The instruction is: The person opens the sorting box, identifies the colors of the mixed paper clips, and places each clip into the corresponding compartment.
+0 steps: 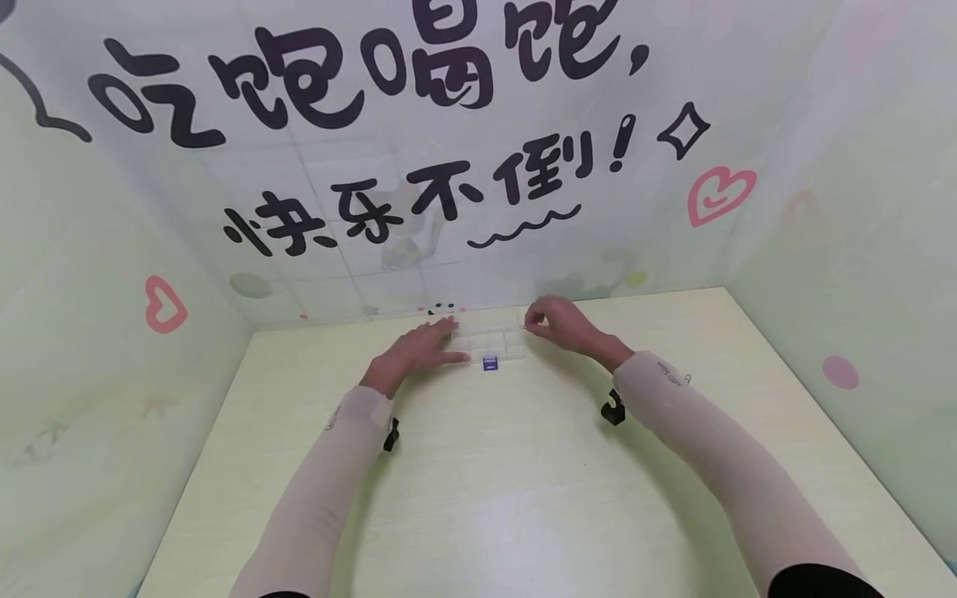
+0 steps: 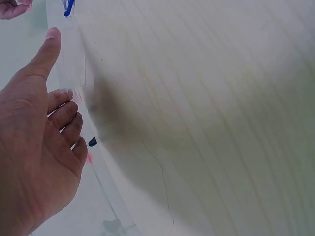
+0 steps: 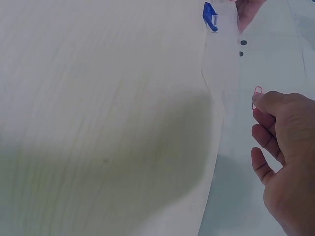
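Observation:
A clear plastic compartment box point(image 1: 488, 342) with a blue latch point(image 1: 489, 363) lies near the back edge of the table. My left hand point(image 1: 424, 345) touches its left side, thumb extended towards the front and fingers towards the back. In the left wrist view, the thumb of that hand point(image 2: 42, 132) is straight and the fingers bend slightly by the box's end. Off the box's right side, my right hand point(image 1: 562, 324) pinches a small pink paper clip point(image 3: 258, 90) between thumb and index finger. The other fingers of the right hand point(image 3: 290, 130) curl loosely. What the compartments contain is too faint to tell.
The pale wooden table point(image 1: 478, 482) meets a printed white backdrop point(image 1: 523, 266) just behind the box. Similar side panels point(image 1: 845, 274) stand left and right. Black pieces point(image 1: 613, 409) hang at both wrists, below the sleeves point(image 1: 703, 423).

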### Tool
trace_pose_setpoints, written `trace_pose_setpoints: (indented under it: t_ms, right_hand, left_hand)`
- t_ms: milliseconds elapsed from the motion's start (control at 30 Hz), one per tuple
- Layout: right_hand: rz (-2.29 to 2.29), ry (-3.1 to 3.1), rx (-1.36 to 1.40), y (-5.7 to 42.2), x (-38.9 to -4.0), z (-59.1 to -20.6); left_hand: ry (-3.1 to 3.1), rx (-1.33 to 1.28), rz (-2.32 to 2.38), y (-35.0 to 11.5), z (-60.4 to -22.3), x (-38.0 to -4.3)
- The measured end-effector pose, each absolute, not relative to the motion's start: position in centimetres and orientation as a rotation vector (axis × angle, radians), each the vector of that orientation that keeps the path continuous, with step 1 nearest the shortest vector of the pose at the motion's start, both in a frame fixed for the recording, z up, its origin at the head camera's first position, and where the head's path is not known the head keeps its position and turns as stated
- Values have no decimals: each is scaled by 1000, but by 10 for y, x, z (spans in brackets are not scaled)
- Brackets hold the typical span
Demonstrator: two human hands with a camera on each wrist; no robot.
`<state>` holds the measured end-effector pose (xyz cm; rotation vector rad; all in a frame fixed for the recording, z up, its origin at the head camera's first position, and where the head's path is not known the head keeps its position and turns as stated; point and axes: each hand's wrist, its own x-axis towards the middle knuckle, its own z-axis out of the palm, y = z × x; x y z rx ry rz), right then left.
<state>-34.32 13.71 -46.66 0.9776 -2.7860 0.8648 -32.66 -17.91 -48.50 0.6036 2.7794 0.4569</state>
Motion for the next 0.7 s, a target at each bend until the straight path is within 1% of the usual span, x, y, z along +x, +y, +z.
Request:
trace_pose_setpoints:
  t_ms: [233, 467, 700]
  right_hand:
    - [882, -2789, 965, 124, -353, -476]
    - [884, -2804, 949, 115, -352, -482]
    - [873, -2802, 943, 119, -354, -487]
  left_hand:
    - [2764, 589, 496, -182, -486, -326]
    - [2769, 590, 488, -184, -489, -326]
    - [2768, 597, 496, -183, -486, -325]
